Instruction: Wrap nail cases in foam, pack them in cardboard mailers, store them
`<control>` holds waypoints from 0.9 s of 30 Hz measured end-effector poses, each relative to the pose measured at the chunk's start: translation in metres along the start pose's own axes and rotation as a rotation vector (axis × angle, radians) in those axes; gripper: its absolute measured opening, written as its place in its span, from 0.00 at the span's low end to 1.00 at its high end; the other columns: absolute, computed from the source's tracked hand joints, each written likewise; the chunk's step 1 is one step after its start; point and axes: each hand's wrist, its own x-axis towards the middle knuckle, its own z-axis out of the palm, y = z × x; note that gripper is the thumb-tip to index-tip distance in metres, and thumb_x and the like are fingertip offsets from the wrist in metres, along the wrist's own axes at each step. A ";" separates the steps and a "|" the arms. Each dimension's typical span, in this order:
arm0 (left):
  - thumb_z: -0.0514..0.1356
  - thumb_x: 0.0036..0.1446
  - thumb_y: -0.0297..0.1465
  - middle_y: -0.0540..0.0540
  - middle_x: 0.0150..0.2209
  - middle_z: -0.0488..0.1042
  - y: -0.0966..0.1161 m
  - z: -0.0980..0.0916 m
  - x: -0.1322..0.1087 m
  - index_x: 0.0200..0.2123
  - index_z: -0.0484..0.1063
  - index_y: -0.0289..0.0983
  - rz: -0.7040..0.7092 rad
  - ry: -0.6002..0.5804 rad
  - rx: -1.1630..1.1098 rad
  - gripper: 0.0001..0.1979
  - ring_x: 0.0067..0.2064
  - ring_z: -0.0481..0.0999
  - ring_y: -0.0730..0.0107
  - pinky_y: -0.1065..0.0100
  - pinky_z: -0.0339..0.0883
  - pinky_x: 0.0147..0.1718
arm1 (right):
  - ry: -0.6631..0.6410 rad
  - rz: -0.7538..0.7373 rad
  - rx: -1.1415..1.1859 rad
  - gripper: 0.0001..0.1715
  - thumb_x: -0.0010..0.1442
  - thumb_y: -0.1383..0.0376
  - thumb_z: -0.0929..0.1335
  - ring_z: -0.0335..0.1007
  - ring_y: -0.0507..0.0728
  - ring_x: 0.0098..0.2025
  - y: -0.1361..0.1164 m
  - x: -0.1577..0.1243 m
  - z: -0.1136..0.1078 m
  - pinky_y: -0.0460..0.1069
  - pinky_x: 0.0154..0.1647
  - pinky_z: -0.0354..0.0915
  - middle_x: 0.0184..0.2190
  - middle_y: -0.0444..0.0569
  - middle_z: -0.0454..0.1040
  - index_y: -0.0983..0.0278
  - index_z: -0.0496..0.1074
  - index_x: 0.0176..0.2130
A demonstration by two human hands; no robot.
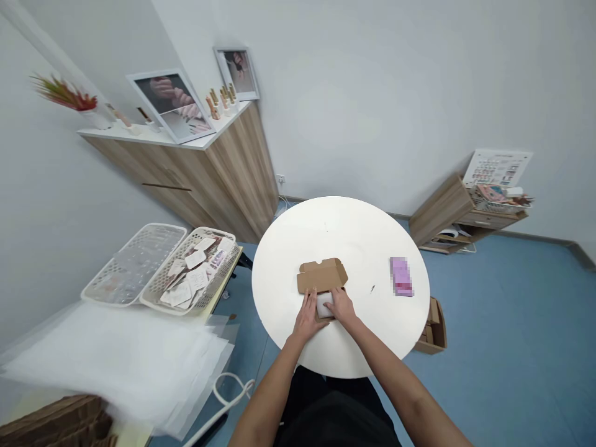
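Note:
On the round white table a small brown cardboard box (pixel 322 277) lies with its lid folded back, away from me. A white item (pixel 325 305) sits inside its tray. My left hand (pixel 307 316) is around the box's left side, fingers on its edge. My right hand (pixel 342 305) is at the right side, with the thumb over the white item and the fingers at the box's back edge. Toward the table's right side lies a pink-purple packet (pixel 401 276), its print blurred out.
The round table (pixel 339 230) stands before me. At left are two white baskets (pixel 147 297), one holding cards, and white sheets (pixel 116 354). A wooden cabinet (pixel 242 167) stands behind. A carton (pixel 433 347) of brown boxes is on the floor at right, near a low shelf (pixel 442 208).

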 end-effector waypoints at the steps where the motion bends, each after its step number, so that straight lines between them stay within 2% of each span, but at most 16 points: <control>1: 0.67 0.49 0.38 0.40 0.71 0.41 0.003 0.004 0.001 0.69 0.24 0.44 0.003 -0.002 0.006 0.59 0.71 0.35 0.50 0.47 0.54 0.63 | 0.043 -0.020 -0.051 0.14 0.54 0.65 0.71 0.66 0.63 0.49 0.005 -0.003 -0.002 0.52 0.43 0.63 0.46 0.54 0.70 0.60 0.67 0.42; 6: 0.66 0.49 0.38 0.40 0.71 0.42 0.014 0.017 0.011 0.69 0.25 0.43 0.021 -0.041 0.037 0.58 0.71 0.36 0.48 0.47 0.56 0.61 | 0.144 -0.024 -0.167 0.14 0.56 0.66 0.71 0.64 0.64 0.45 0.026 -0.017 -0.010 0.55 0.42 0.63 0.42 0.54 0.68 0.62 0.66 0.42; 10: 0.66 0.48 0.38 0.40 0.71 0.43 0.027 0.029 0.024 0.69 0.27 0.42 0.054 -0.066 0.063 0.58 0.71 0.35 0.49 0.47 0.54 0.62 | 0.218 -0.060 -0.147 0.08 0.62 0.62 0.66 0.63 0.63 0.45 0.047 -0.027 -0.022 0.55 0.44 0.61 0.42 0.53 0.68 0.61 0.66 0.42; 14: 0.67 0.48 0.38 0.40 0.71 0.43 0.040 0.039 0.039 0.69 0.26 0.43 0.078 -0.079 0.077 0.59 0.71 0.35 0.49 0.47 0.51 0.63 | 0.382 0.027 -0.012 0.15 0.66 0.58 0.58 0.60 0.63 0.52 0.089 -0.031 -0.048 0.57 0.52 0.58 0.48 0.55 0.69 0.62 0.65 0.48; 17: 0.67 0.47 0.38 0.40 0.71 0.42 0.046 0.044 0.047 0.69 0.24 0.44 0.085 -0.089 0.087 0.60 0.71 0.35 0.48 0.46 0.50 0.64 | 0.446 0.160 0.008 0.20 0.66 0.58 0.57 0.51 0.65 0.62 0.131 -0.030 -0.068 0.61 0.61 0.50 0.56 0.56 0.66 0.63 0.62 0.54; 22: 0.68 0.47 0.38 0.42 0.71 0.42 0.056 0.050 0.055 0.68 0.22 0.46 0.075 -0.089 0.103 0.61 0.71 0.35 0.49 0.47 0.49 0.64 | 0.348 0.307 -0.067 0.30 0.64 0.56 0.58 0.39 0.67 0.69 0.185 -0.022 -0.082 0.66 0.66 0.34 0.62 0.60 0.61 0.68 0.58 0.60; 27: 0.67 0.49 0.39 0.41 0.71 0.41 0.071 0.057 0.063 0.68 0.21 0.46 0.070 -0.118 0.126 0.60 0.71 0.35 0.48 0.45 0.47 0.64 | 0.229 0.336 -0.064 0.35 0.64 0.54 0.57 0.33 0.67 0.71 0.207 -0.011 -0.079 0.70 0.65 0.27 0.63 0.61 0.60 0.69 0.54 0.64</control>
